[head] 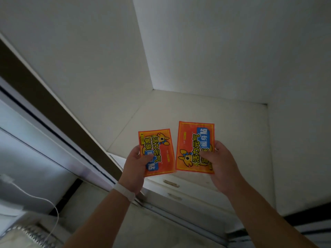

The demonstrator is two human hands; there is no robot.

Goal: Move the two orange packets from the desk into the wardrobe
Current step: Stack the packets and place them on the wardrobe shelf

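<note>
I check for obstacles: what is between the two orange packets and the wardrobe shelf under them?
Nothing: in the head view the left packet and right packet hang over the bare white shelf.

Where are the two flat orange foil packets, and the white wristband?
Left orange packet [157, 149]: head view, on its printed front above the thumb.
Right orange packet [189, 140]: head view, on the orange upper-left area of its face.
White wristband [124, 191]: head view, on the band across the left wrist.

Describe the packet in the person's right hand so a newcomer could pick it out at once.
Look into the open white wardrobe, just above its bare shelf. Two orange packets are held up side by side there; the one meant, the right-hand packet, is pinched in the right hand. It sits higher than the left-hand packet, and its print is upside down.
</note>
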